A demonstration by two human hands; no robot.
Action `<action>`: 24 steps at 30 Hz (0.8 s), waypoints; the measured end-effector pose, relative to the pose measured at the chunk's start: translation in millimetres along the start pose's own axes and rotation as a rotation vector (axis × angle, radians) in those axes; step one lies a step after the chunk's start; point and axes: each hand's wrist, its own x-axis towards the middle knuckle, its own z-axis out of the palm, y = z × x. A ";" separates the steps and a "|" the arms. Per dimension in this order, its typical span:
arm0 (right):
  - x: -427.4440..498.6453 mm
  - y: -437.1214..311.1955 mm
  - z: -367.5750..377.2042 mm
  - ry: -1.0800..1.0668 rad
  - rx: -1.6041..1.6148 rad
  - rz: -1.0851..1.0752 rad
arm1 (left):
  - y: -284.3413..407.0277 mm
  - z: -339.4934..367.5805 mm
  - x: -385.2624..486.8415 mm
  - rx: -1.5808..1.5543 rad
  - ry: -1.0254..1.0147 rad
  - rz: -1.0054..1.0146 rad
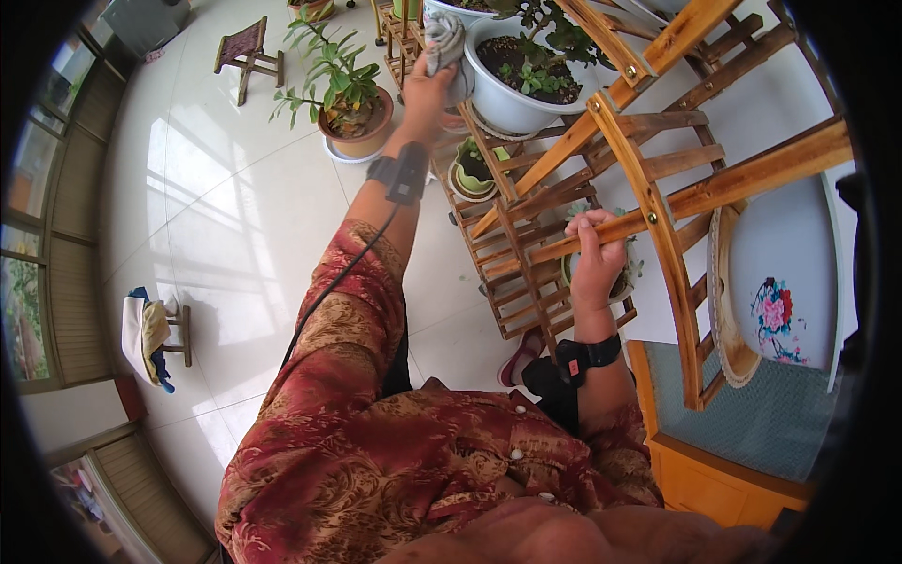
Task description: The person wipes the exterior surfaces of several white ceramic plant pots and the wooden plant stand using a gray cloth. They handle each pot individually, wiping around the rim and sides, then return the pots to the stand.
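My left hand (425,95) is closed on a bunched grey cloth (447,46), which lies against the outer left side of a large white pot (486,92) with dark soil and a leafy plant. Lower and to the right, my right hand (599,264) is wrapped around a slanting bar of a wooden plant stand (666,211). A small green pot (473,173) stands on a lower slatted shelf between my hands. Behind my right hand, a potted succulent is partly hidden.
On the tiled floor to the left are a plant in a brown pot (366,130), a folding stool (243,49) and another stool draped with cloths (144,335). A white pot with painted flowers (782,268) sits on the stand at right, above an orange cabinet (712,486).
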 end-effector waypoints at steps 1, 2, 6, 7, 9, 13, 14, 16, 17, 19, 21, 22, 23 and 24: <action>-0.4 0.2 0.2 0.012 -0.005 0.012 | -9.8 5.2 1.5 -0.010 -0.020 0.052; -0.7 1.0 0.8 0.025 0.007 0.017 | -17.8 5.2 4.0 0.120 -0.012 0.102; -0.8 4.1 0.7 0.020 -0.008 -0.004 | -49.1 -15.2 -3.5 0.712 -0.050 0.227; -0.7 4.9 0.3 0.013 -0.007 -0.013 | -53.5 -21.1 -3.5 0.741 -0.060 0.256; -0.5 5.4 -0.6 0.003 0.000 -0.023 | -57.7 -29.9 -2.6 0.809 -0.076 0.253; -0.9 2.8 -0.5 0.001 0.015 -0.011 | -51.5 -30.7 -1.7 0.904 -0.066 0.250; -1.2 1.6 -0.4 0.003 0.015 -0.005 | -47.9 -29.8 -3.3 0.959 -0.058 0.262; -1.5 -0.7 0.3 -0.005 0.004 0.002 | -41.3 -28.7 -10.8 1.061 -0.050 0.295; -1.4 -1.6 0.6 -0.001 0.001 0.004 | -37.9 -30.7 -17.5 1.112 -0.094 0.242; -1.5 -2.6 1.4 0.008 0.013 0.013 | -29.7 -37.5 -30.2 1.206 -0.192 0.159; -1.4 -2.3 1.9 0.008 0.035 0.020 | -26.5 -36.5 -43.6 1.175 -0.155 0.223; -1.3 -1.4 2.0 0.001 0.047 0.024 | -24.7 -35.3 -49.9 1.165 -0.152 0.211; -0.8 -0.5 1.2 0.006 0.057 0.037 | -22.5 -33.0 -56.2 1.153 -0.163 0.194; -1.0 1.4 0.9 0.008 0.083 0.046 | -16.9 -32.6 -59.8 1.135 -0.182 0.200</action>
